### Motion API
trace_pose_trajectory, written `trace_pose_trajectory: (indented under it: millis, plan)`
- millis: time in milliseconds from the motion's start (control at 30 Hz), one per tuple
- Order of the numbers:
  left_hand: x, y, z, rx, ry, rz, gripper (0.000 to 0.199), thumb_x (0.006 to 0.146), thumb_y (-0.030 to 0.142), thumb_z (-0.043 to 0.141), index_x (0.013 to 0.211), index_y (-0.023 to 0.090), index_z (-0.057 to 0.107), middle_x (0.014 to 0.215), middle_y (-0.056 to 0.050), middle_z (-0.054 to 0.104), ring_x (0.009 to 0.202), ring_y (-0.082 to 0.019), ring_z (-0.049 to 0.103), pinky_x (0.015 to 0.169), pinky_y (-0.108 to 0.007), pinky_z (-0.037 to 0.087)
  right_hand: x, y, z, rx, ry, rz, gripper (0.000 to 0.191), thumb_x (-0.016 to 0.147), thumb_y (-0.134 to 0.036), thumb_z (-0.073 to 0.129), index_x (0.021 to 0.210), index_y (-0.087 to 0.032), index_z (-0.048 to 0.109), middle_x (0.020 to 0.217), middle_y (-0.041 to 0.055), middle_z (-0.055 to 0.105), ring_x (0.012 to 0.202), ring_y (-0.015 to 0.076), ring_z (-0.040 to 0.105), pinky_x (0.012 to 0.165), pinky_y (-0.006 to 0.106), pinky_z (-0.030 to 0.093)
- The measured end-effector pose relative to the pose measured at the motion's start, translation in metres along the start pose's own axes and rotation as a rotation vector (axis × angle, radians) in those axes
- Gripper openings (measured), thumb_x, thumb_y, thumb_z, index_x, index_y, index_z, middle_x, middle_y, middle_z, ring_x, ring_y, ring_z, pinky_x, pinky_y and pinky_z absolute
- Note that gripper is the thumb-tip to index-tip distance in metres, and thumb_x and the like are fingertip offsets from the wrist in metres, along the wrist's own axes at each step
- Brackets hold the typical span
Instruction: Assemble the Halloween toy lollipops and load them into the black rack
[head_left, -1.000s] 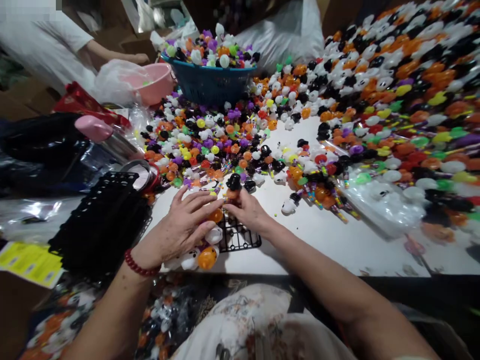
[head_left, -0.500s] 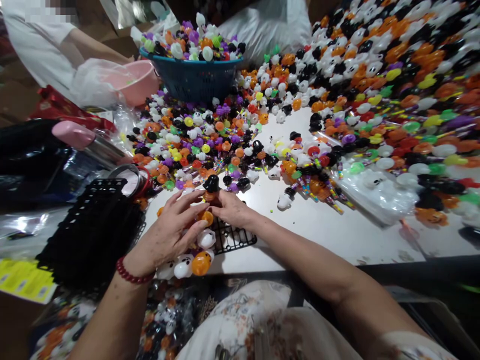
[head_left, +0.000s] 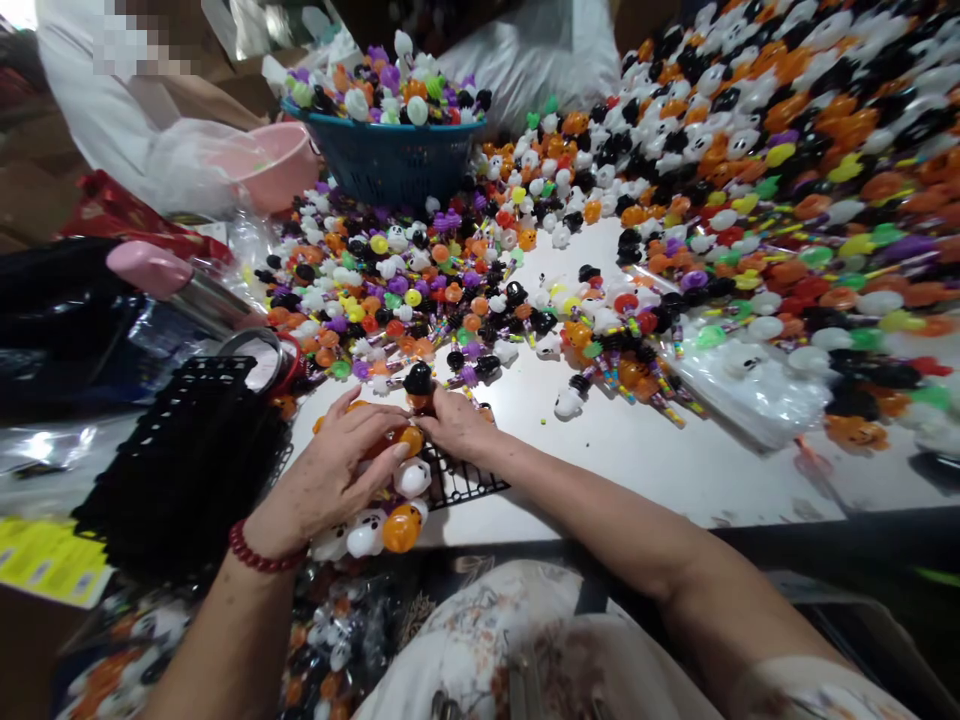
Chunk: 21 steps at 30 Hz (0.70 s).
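Hundreds of small plastic Halloween toys cover the white tabletop (head_left: 637,450) beyond a black grid tray (head_left: 461,480); a blue basket (head_left: 390,160) stands far behind it. At the tray's far edge, the right hand (head_left: 454,425) pinches a black toy (head_left: 418,382). The left hand (head_left: 330,475) lies spread over orange and white toys on the tray, its grip clamped on nothing visible.

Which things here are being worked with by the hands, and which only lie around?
In use: left hand, right hand, black-topped toy, black grid tray, orange and white toys on it.

Lying about: blue basket, pink bowl, stack of black trays.
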<state>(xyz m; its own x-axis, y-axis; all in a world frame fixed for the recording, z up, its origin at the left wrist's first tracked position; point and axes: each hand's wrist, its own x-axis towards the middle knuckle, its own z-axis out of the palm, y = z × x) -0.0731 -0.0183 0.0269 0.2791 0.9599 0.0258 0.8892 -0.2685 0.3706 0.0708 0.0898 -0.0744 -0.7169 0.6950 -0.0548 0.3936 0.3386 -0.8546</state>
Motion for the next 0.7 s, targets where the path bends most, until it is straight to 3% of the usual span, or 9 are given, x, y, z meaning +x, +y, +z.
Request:
trace_pose_trajectory:
  millis: [267, 467, 600, 700]
  plan:
    - [-0.005, -0.002, 0.0, -0.021, -0.013, -0.002, 0.027, 0.095, 0.029, 0.047, 0.119, 0.023, 0.057, 0.119, -0.005, 0.064, 0.115, -0.02, 0.057, 0.12, -0.051, 0.017, 0.002, 0.01, 0.003, -0.26, -0.128, -0.123, 0.045, 0.085, -0.013, 0.049, 0.13, -0.013, 0.043, 0.099, 0.0129, 0.071, 0.089, 0.0255, 0.066, 0.072, 0.031, 0.046]
    - [-0.003, 0.0, -0.001, -0.032, 0.093, -0.005, 0.024, 0.093, 0.029, 0.051, 0.112, 0.022, 0.063, 0.136, -0.011, 0.05, 0.126, -0.025, 0.05, 0.109, -0.043, 0.041, 0.008, 0.012, -0.001, -0.176, -0.131, -0.176, 0.036, 0.085, -0.012, 0.051, 0.12, -0.016, 0.056, 0.102, 0.012, 0.072, 0.092, 0.0264, 0.066, 0.076, 0.031, 0.048]
    - [-0.002, -0.002, -0.002, -0.035, 0.06, 0.028, 0.026, 0.093, 0.028, 0.05, 0.115, 0.022, 0.061, 0.156, -0.01, 0.03, 0.141, -0.028, 0.035, 0.116, -0.045, 0.034, 0.012, 0.013, -0.001, -0.134, -0.15, -0.221, 0.028, 0.083, -0.009, 0.051, 0.104, -0.02, 0.065, 0.1, 0.0075, 0.073, 0.093, 0.0247, 0.066, 0.079, 0.03, 0.048]
    - [0.0, -0.003, -0.002, -0.02, 0.018, 0.034, 0.025, 0.093, 0.027, 0.049, 0.114, 0.022, 0.06, 0.155, -0.01, 0.035, 0.143, -0.027, 0.033, 0.119, -0.05, 0.027, 0.013, 0.011, 0.0, -0.092, -0.169, -0.22, 0.027, 0.08, -0.008, 0.052, 0.1, -0.021, 0.065, 0.098, 0.0045, 0.072, 0.092, 0.023, 0.064, 0.079, 0.029, 0.047]
